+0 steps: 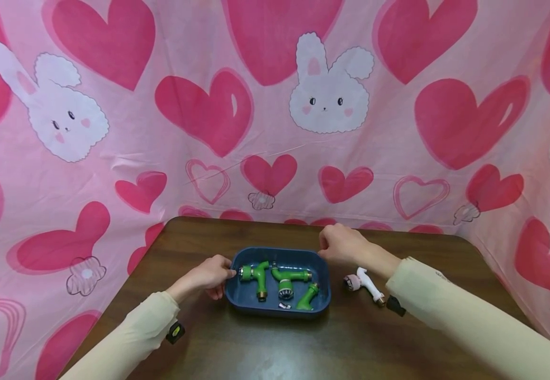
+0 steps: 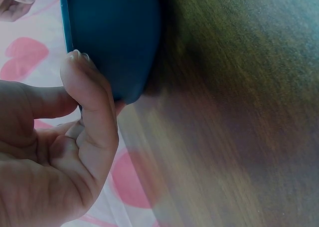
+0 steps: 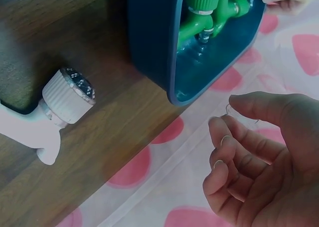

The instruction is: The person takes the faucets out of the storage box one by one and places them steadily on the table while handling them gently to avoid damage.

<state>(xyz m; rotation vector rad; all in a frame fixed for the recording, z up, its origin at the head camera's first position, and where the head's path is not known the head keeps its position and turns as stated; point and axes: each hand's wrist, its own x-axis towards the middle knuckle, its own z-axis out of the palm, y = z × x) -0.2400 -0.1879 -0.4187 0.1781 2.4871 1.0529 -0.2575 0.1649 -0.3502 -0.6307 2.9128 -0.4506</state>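
A dark blue plastic basin (image 1: 275, 312) stands on the table with several green water taps in it: a left one (image 1: 259, 282), a middle one (image 1: 294, 275) and a partly visible one (image 1: 307, 298) at the right. My left hand (image 1: 210, 275) pinches the basin's left rim between thumb and fingers, plain in the left wrist view. By the far right corner, my right hand (image 3: 259, 162) has loosely curled fingers, holds nothing and is apart from the rim. A white tap (image 1: 370, 286) with a pinkish ribbed knob (image 3: 67, 97) lies right of the basin, near my right forearm.
The brown wooden table (image 1: 265, 348) carries all of this. A pink cloth (image 1: 275, 211) with hearts and rabbits hangs behind its far edge and along both sides. A small whitish piece (image 1: 284, 305) lies at the basin's front inside.
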